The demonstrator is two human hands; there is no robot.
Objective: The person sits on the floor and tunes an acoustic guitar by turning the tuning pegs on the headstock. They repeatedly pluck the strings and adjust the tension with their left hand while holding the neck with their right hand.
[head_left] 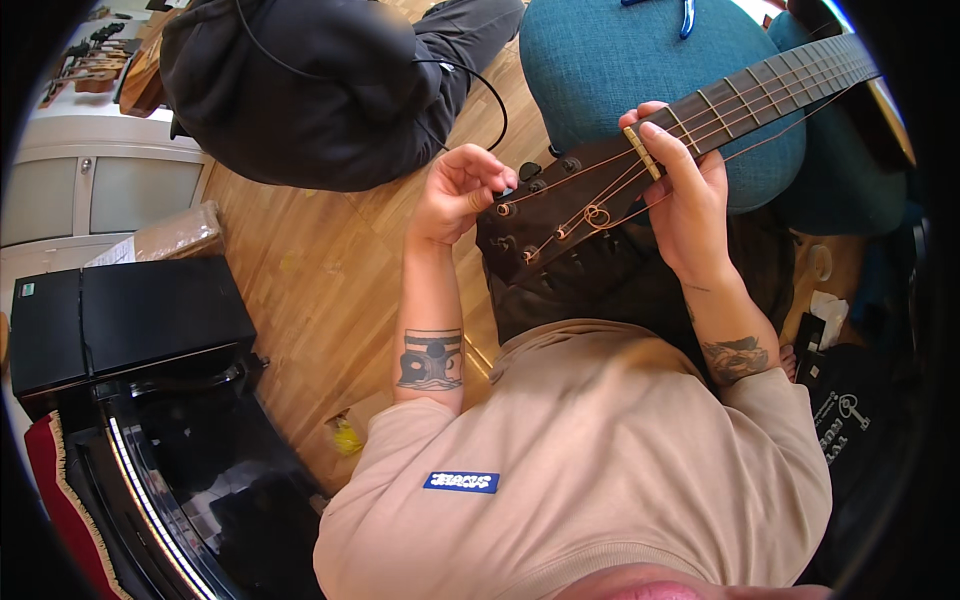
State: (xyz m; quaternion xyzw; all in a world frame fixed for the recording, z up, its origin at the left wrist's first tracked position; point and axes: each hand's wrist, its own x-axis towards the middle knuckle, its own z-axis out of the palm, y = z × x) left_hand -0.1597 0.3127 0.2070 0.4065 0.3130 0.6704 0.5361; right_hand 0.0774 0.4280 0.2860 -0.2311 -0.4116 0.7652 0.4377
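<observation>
A guitar stretches from the centre to the upper right, its dark headstock (540,220) pointing left. At the headstock's far-left edge, my left hand (462,190) pinches a tuning peg (508,189), mostly covered by the fingertips. My right hand (690,190) wraps the neck beside the pale nut (643,152), its thumb lying over the strings. Copper-coloured strings (590,165) run from the posts along the fretboard (740,100). One string (597,216) forms a small loop over the headstock and runs slack beside the neck.
Beyond the guitar stands a blue upholstered seat (620,70) with a blue metallic object (688,18) on it. A person in dark clothes (290,100) is at the upper left, near a black cable (503,105). At left are a black piano (140,320) and a wrapped package (180,232).
</observation>
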